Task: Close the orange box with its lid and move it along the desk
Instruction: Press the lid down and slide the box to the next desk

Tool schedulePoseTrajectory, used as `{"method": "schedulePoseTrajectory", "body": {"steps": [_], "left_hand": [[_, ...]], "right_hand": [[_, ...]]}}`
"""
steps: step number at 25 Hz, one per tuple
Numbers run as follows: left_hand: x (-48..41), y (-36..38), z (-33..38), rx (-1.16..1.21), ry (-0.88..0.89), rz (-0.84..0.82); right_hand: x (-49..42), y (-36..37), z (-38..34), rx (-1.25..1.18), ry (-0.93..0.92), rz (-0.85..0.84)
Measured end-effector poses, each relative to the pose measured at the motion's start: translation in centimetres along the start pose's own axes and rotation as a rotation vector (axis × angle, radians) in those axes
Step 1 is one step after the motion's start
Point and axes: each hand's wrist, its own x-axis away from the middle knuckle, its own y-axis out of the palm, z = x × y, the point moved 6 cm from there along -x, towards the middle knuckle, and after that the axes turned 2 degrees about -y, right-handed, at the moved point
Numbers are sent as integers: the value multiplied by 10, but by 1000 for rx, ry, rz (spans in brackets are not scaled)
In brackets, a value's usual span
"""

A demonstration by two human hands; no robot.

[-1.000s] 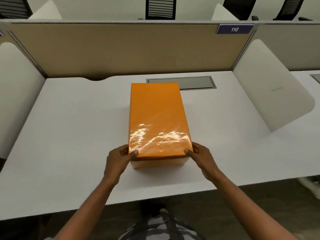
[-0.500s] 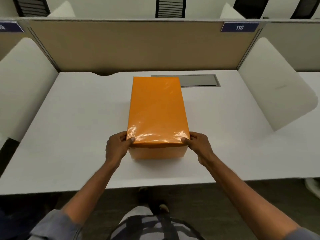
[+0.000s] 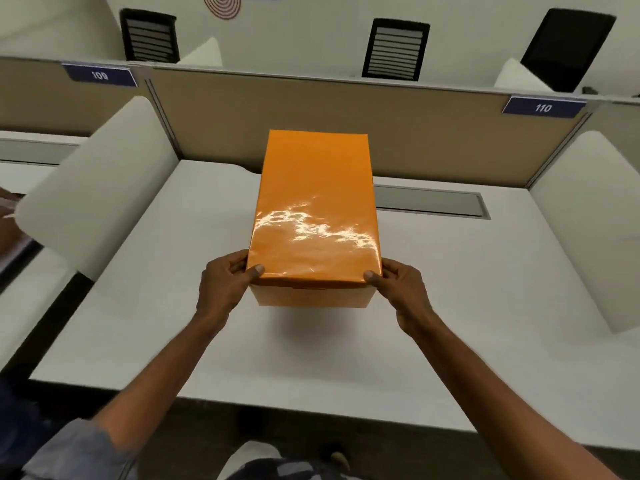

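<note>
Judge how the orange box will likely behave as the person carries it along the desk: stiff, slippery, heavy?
The orange box probably stays stiff: its edges look straight. Its glossy lid may be slippery under the left hand and right hand. Probably light, since fingertips at the near corners seem enough.

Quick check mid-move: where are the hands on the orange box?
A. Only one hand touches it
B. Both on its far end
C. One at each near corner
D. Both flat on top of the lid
C: the left hand and right hand each grip a near corner of the orange box, thumbs on the lid's edge.
</note>
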Motion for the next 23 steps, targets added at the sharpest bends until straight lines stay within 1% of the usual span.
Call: {"method": "schedulePoseTrajectory", "body": {"steps": [4, 8, 10, 13, 18, 23], "left_hand": [[-52, -59, 3, -16, 29, 32], [-130, -128, -8, -19, 34, 52], [-174, -160, -18, -15, 16, 39], [-232, -200, -39, -58, -18, 31], [-310, -245, -84, -98, -50, 9], [-362, -260, -123, -62, -108, 13]], "right_hand": [[-42, 75, -19, 17, -42, -70], [-94, 166, -38, 24, -54, -117], [-118, 214, -41, 16, -33, -118], [-148, 280, -39, 6, 52, -98], [-185, 359, -37, 13, 105, -109], [-218, 405, -33, 60, 126, -85]]}}
